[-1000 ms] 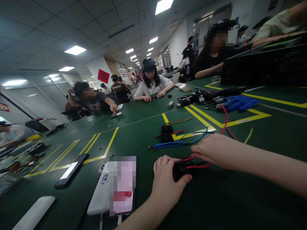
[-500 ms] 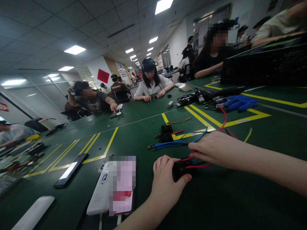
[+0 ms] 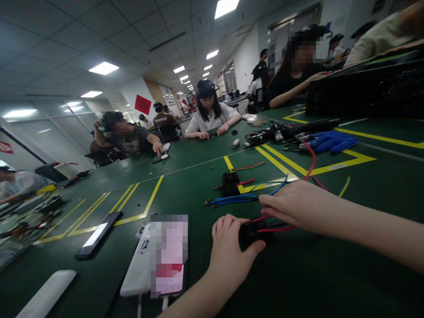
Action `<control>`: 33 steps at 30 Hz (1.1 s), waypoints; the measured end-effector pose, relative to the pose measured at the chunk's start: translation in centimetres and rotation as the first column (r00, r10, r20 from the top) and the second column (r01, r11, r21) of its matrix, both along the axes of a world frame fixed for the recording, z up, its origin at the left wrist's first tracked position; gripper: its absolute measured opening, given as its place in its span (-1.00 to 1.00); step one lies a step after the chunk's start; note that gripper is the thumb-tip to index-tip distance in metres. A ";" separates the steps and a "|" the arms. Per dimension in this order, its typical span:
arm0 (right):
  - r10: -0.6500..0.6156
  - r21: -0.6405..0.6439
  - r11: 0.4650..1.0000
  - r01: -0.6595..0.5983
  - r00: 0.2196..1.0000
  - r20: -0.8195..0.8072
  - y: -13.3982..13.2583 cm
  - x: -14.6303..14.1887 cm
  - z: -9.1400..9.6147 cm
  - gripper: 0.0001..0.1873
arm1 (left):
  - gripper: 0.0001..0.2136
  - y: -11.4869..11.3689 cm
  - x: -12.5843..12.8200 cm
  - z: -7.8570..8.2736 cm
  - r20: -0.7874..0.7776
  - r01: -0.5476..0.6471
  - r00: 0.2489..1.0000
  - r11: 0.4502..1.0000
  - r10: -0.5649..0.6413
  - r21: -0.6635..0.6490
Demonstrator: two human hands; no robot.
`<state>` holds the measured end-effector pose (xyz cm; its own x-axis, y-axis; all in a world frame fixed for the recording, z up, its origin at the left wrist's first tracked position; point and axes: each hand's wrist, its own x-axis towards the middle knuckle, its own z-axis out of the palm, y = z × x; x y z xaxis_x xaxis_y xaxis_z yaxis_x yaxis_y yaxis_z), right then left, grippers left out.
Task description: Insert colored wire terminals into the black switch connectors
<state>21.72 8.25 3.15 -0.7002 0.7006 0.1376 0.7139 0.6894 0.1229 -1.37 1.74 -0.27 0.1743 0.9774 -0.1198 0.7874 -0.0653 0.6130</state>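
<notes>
My left hand (image 3: 230, 251) is curled round a small black connector block (image 3: 253, 233) on the green table (image 3: 298, 282), thumb pressed on its near side. My right hand (image 3: 294, 205) comes in from the right, fingers pinched on the red wire (image 3: 274, 229) that runs into the block. A green wire lies beside it. Just beyond, a bundle of blue wires (image 3: 238, 199) lies flat, and a second black connector (image 3: 230, 183) with a red lead sits behind it.
A phone on a white power bank (image 3: 139, 265) lies to the left, a dark phone (image 3: 98, 234) further left. Blue-handled tools (image 3: 331, 142) and black parts lie at the back right. Several other people sit round the table. Yellow tape lines mark the surface.
My right hand has crept slightly left and away from me over the block. The left hand and the block stay put.
</notes>
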 end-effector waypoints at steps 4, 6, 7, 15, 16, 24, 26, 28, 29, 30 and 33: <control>-0.043 -0.022 0.999 0.043 0.999 0.001 0.5 -0.1 -0.9 -0.82 | -0.62 0.0 0.0 0.2 0.002 -0.002 1.000 1.000 0.002 -0.011; -0.044 -0.014 0.999 0.044 0.999 -0.008 0.3 -0.1 -0.6 -0.81 | -0.63 0.0 0.1 0.2 0.000 -0.001 1.000 1.000 0.001 -0.005; -0.040 -0.008 0.999 0.040 0.999 -0.017 0.2 -0.1 -0.4 -0.80 | -0.63 0.0 0.1 0.2 0.002 -0.001 1.000 1.000 0.001 -0.001; 0.052 0.089 0.995 -0.036 0.982 -0.184 -0.1 0.4 -0.5 -0.87 | -0.63 0.1 -0.1 -0.1 0.008 0.003 1.000 1.000 -0.003 0.015; 0.043 0.098 0.995 -0.027 0.986 -0.161 0.0 0.4 -0.7 -0.88 | -0.63 0.1 0.0 0.0 0.007 0.002 1.000 1.000 -0.002 0.013; -0.064 0.042 0.997 0.063 0.997 0.034 0.0 -0.5 -0.4 -0.78 | -0.64 0.2 0.0 -0.1 0.007 0.001 1.000 1.000 -0.001 0.020; -0.060 0.015 0.998 0.061 0.997 -0.057 -0.2 -0.3 0.0 -0.78 | -0.63 0.2 0.0 -0.2 0.006 0.003 1.000 1.000 -0.003 0.017; -0.051 -0.028 0.998 0.047 0.985 -0.164 -0.3 -0.1 0.2 -0.77 | -0.63 0.2 -0.1 -0.3 0.006 0.004 1.000 1.000 -0.004 0.015; -0.050 -0.042 0.998 0.042 0.980 -0.192 -0.3 0.0 0.2 -0.77 | -0.63 0.2 -0.1 -0.2 0.007 0.003 1.000 1.000 -0.003 0.015; -0.053 -0.041 0.998 0.046 0.980 -0.191 -0.3 0.0 0.2 -0.77 | -0.63 0.1 -0.1 -0.2 0.009 0.002 1.000 1.000 -0.002 0.016; -0.082 0.020 0.996 0.085 0.992 -0.093 -0.1 -0.2 -0.3 -0.78 | -0.63 0.1 0.0 0.0 0.014 -0.003 1.000 1.000 0.003 0.011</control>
<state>21.54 8.16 2.85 -0.6228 0.7519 0.2163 0.7780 0.6245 0.0695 -1.36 1.80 -0.25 0.1732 0.9791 -0.1067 0.7788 -0.0698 0.6233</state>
